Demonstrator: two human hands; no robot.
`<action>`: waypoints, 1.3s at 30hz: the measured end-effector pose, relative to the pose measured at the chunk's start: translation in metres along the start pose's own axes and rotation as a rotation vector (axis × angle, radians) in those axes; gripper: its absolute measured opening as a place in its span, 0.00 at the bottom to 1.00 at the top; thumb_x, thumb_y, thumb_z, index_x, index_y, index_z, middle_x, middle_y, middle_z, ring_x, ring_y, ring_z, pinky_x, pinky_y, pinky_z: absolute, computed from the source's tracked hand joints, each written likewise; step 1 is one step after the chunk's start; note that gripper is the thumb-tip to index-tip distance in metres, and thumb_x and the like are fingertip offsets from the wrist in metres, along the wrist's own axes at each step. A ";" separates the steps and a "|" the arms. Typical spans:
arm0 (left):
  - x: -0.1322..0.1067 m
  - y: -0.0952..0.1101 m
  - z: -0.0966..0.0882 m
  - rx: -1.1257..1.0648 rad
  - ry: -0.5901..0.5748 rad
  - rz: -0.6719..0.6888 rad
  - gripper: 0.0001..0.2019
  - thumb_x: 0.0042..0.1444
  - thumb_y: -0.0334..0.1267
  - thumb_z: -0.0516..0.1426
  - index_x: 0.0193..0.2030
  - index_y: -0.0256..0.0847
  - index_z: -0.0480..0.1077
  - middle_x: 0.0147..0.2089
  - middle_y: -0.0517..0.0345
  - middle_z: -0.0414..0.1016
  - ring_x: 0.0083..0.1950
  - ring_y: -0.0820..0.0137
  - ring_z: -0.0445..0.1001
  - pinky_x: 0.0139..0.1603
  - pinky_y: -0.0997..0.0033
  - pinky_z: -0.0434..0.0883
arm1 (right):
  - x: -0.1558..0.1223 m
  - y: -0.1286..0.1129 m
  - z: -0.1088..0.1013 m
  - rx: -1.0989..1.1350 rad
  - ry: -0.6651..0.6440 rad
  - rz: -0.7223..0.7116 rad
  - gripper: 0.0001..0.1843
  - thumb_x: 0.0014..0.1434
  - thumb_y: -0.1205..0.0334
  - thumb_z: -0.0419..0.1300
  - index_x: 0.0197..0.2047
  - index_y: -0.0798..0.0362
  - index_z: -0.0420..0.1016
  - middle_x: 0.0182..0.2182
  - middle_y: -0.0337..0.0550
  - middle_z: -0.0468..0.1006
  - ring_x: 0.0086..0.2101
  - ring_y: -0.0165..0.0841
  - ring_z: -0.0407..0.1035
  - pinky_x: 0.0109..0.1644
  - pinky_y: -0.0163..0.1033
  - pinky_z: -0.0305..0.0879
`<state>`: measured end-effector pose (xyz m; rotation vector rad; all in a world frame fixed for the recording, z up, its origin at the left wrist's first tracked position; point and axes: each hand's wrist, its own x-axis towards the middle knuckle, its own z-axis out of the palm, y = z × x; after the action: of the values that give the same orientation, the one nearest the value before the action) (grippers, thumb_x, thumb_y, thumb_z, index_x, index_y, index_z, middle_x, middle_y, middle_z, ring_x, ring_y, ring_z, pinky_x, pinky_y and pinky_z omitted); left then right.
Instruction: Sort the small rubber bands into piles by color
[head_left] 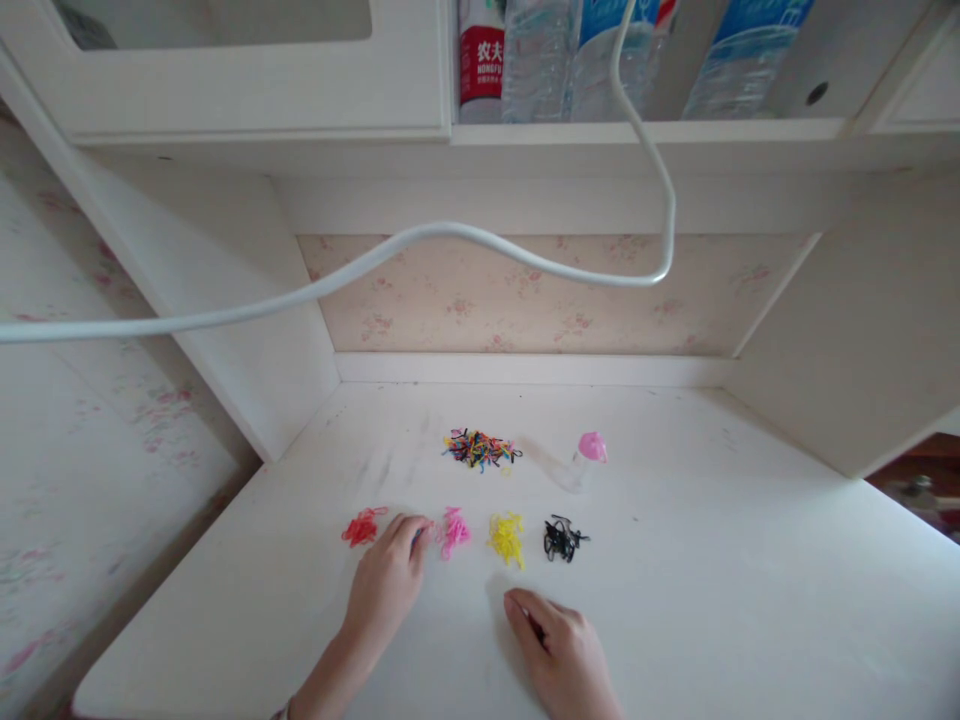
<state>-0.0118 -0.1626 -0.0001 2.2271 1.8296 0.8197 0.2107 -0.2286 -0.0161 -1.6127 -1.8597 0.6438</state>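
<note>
On the white desk (712, 560) lies a mixed heap of small coloured rubber bands (480, 448). In front of it sit separate little piles: red (363, 526), pink (454, 530), yellow (508, 537) and black (561, 539). My left hand (386, 580) rests flat between the red and pink piles, fingertips close together over something small and bluish that I cannot make out. My right hand (559, 650) lies on the desk just below the yellow pile, fingers curled loosely, nothing visible in it. A clear small bottle with a pink cap (581, 458) lies on its side right of the mixed heap.
A white cable (420, 240) hangs across the view above the desk. A shelf overhead holds water bottles (555, 60). Cabinet side panels (247, 330) close in the desk at left and right, and floral wallpaper (525, 295) covers the back.
</note>
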 end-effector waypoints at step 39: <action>-0.006 -0.084 -0.043 -0.247 0.007 -0.395 0.15 0.51 0.48 0.55 0.38 0.41 0.75 0.40 0.57 0.80 0.42 0.63 0.76 0.46 0.66 0.70 | -0.009 -0.001 -0.004 -0.019 -0.002 -0.021 0.22 0.64 0.50 0.42 0.41 0.46 0.76 0.31 0.42 0.80 0.31 0.32 0.74 0.35 0.30 0.62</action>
<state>-0.1062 -0.1574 -0.0024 1.6447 1.9560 0.9124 0.2136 -0.2382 -0.0132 -1.6034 -1.8870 0.6202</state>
